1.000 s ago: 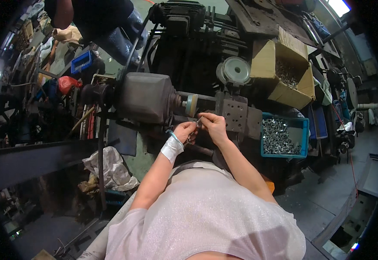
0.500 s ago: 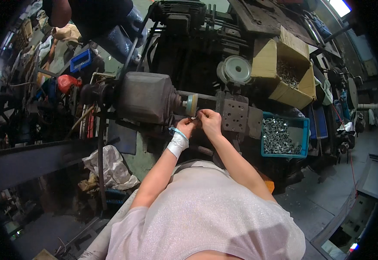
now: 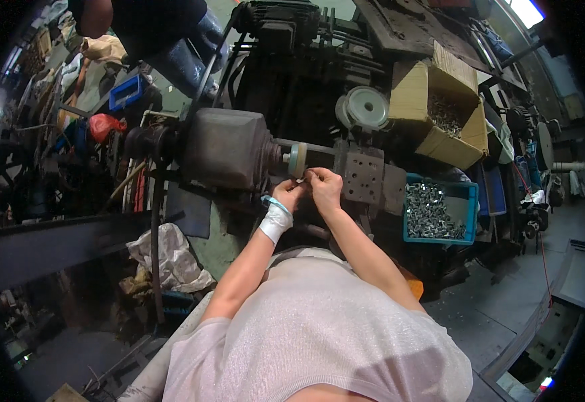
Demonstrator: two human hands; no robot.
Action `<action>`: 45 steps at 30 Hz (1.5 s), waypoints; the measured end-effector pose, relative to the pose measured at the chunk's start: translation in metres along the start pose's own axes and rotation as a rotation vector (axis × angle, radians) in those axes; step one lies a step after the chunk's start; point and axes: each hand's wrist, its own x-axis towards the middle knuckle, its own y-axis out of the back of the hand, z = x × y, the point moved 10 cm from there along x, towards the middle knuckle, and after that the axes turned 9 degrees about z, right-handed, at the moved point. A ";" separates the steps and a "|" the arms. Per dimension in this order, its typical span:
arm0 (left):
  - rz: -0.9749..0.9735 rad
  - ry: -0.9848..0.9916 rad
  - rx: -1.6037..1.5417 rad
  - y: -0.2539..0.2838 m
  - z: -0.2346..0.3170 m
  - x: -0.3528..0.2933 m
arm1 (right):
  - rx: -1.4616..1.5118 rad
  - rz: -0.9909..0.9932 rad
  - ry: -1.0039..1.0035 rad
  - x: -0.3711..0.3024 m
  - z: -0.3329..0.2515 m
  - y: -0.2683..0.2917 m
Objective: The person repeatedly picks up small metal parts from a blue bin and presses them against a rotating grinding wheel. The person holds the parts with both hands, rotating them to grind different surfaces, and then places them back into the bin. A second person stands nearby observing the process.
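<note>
Close together at the front of a round grinding wheel (image 3: 297, 160), my two hands meet fingertip to fingertip. The wheel sits on a spindle that comes out of a dark machine housing (image 3: 225, 149). My left hand (image 3: 288, 192), with a white wrap and a light blue band at the wrist, is closed in a pinch. From the other side my right hand (image 3: 325, 187) pinches at the same spot, just below the wheel's edge. A small piece seems to be between the fingers, but it is too small and covered to name.
Right of my hands stands a dark metal block with holes (image 3: 363, 175). A teal crate (image 3: 475, 213) of small shiny metal parts lies farther right. Behind it is an open cardboard box (image 3: 463, 151) holding more parts. Another person (image 3: 192, 63) stands at the far left.
Both hands stay almost in place, with the right fingers shifted very slightly. The person at the far left has moved a little to the right.
</note>
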 end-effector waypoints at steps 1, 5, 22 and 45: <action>-0.055 0.035 -0.062 -0.003 -0.002 -0.004 | 0.091 -0.019 -0.088 -0.003 0.005 0.001; -0.220 0.276 -0.397 -0.007 -0.003 -0.034 | 0.597 -0.183 -0.515 -0.023 -0.011 0.005; -0.221 0.262 -0.459 -0.002 0.000 -0.033 | -0.030 -0.392 0.057 -0.049 -0.043 -0.005; -0.023 -0.175 0.073 -0.001 0.013 -0.006 | -0.283 -0.096 0.071 -0.002 -0.019 0.003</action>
